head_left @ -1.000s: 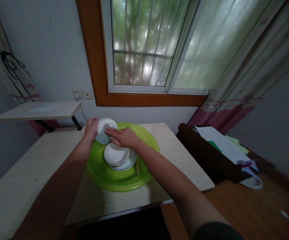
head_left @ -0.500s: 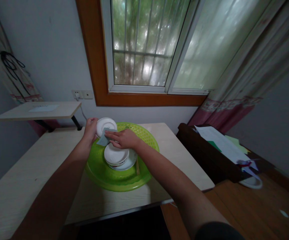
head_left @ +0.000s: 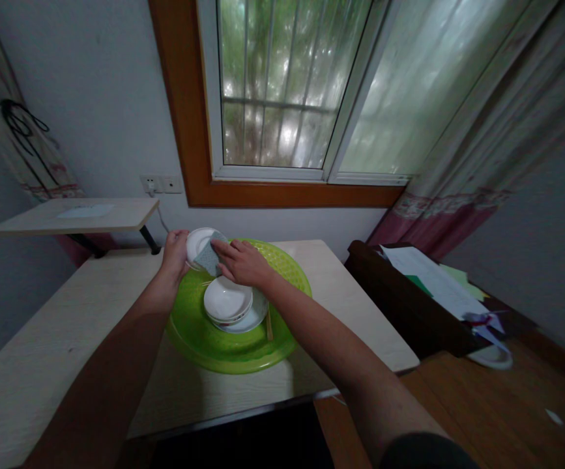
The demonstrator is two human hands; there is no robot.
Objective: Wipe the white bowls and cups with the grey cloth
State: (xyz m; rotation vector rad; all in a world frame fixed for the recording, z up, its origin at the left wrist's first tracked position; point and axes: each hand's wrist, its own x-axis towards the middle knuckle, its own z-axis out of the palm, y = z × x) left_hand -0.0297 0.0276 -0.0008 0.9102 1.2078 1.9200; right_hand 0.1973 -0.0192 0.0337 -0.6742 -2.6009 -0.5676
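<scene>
My left hand (head_left: 175,253) grips the left rim of a small white plate (head_left: 197,242), holding it tilted above the far left of a green plastic basin (head_left: 199,357). A grey-green cloth (head_left: 208,258) lies against the plate's face, pressed there by the fingers of my right hand (head_left: 244,262). The cloth and fingers hide the plate's right side. Just below my right hand, stacked white bowls (head_left: 227,298) sit on a white plate (head_left: 247,324) in the basin. Chopsticks (head_left: 269,324) lean beside the stack on the right.
The basin stands on a pale wooden table (head_left: 355,306). A raised shelf (head_left: 81,216) with a paper sheet on it is at left. Behind are a wall socket (head_left: 161,184) and a window (head_left: 282,98). At right, papers (head_left: 429,280) lie on a dark brown piece of furniture.
My right hand has slid the cloth up and to the right across the plate. My left hand stays in nearly the same place, and the plate has tilted slightly.
</scene>
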